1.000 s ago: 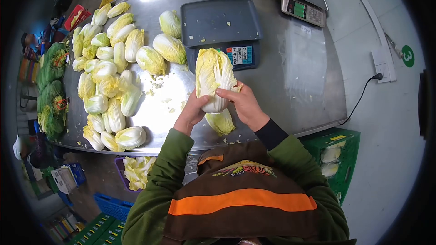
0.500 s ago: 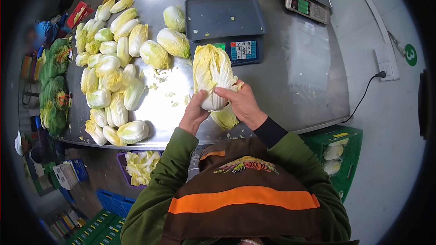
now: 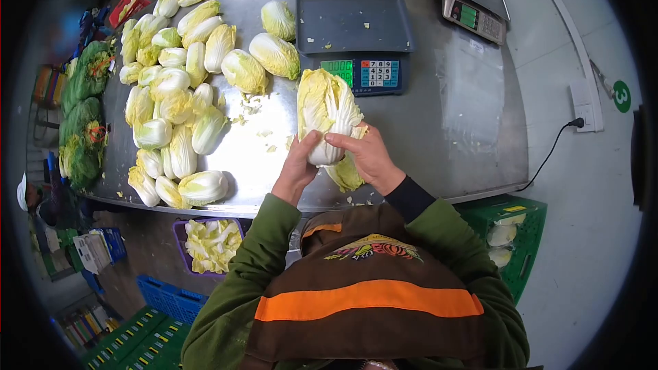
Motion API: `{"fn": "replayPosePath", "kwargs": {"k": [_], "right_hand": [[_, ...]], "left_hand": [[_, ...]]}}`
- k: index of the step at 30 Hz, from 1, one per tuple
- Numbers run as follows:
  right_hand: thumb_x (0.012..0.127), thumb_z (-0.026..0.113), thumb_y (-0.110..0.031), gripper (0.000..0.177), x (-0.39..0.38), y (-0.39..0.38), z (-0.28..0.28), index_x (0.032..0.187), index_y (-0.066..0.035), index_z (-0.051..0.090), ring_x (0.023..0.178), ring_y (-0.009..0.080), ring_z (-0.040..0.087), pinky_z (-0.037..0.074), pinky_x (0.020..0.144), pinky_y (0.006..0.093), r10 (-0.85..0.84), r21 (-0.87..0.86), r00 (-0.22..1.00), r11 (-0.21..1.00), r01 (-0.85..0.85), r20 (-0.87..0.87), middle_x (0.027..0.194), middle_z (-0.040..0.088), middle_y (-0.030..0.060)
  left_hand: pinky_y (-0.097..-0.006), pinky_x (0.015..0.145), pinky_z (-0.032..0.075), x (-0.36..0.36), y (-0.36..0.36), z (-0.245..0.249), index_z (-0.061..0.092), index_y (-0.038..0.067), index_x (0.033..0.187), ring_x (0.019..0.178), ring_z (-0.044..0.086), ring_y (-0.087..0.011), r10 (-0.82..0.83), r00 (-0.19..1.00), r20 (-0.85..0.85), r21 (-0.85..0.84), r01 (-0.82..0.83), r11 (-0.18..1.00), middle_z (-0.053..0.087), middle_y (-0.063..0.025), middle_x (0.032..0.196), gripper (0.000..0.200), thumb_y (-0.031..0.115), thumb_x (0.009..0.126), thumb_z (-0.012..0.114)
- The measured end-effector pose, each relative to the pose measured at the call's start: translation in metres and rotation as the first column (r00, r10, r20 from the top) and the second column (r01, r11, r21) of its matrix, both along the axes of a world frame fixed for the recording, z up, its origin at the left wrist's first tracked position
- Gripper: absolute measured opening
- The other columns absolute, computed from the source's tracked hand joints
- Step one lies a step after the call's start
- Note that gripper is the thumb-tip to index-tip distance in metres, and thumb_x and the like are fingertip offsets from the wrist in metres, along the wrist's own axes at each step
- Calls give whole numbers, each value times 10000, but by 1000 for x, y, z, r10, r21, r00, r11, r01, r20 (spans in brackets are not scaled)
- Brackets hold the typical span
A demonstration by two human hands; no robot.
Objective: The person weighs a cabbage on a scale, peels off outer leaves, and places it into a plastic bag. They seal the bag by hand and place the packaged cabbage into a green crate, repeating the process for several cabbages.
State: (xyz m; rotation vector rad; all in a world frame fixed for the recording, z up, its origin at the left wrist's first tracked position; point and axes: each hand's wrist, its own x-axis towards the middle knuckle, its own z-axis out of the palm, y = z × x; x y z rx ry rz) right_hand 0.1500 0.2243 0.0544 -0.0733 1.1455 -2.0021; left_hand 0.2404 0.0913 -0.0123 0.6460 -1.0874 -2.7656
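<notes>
Left hand (image 3: pixel 297 166) and right hand (image 3: pixel 373 162) pinch the napa cabbage (image 3: pixel 327 106) by its white base, thumbs on top, probably to steady it. It's over the steel table (image 3: pixel 428 144), near side of the digital scale (image 3: pixel 351 27); other cabbages (image 3: pixel 204 188) sit left, likely leaving working room.

Head camera: worn on the head, looking forward and steeply down, wide and dark-rimmed
Brown cloth apron with orange band (image 3: pixel 367 270): nearest, bottom centre
Flat grey steel table (image 3: pixel 418 140): seen from above, beyond the apron
Smooth white wall (image 3: pixel 589 41): right side
</notes>
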Motion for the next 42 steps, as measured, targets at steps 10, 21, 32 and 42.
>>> {"fn": "replayPosePath", "kwargs": {"k": [10,21,32,42], "right_hand": [[822,730,21,374,17,2,25,1172,15,600,985,171,654,525,888,313,-30,-125,999,992,32,20,1094,667,89],[895,660,-41,286,9,-21,50,1155,-35,540,1048,209,613,482,990,410,30,-172,997,984,-41,-72,1064,623,57],[713,829,-218,530,54,-131,48,1194,-93,646,1025,291,565,478,884,396,302,348,-172,803,-485,-938,1081,584,108],[846,712,-139,152,31,-93,22,957,-47,663,842,265,604,512,732,356,216,342,-307,822,-455,-927,904,607,83]], "left_hand": [[-544,1008,465,-1,17,20,371,108,1462,1240,528,-354,202,974,100,659,-217,720,489,-182,1396,848,734,894,448],[-430,686,583,90,-36,2,362,133,1465,1082,593,-362,245,954,-175,658,-72,749,491,-227,1324,920,792,832,474],[-529,678,613,176,-8,-25,339,144,1489,1099,605,-487,299,950,-85,559,-203,804,524,-278,1323,804,701,917,429],[-561,703,616,177,-5,-40,296,128,1503,1112,591,-506,102,970,-221,565,43,824,499,-316,1328,761,608,943,485]]}}
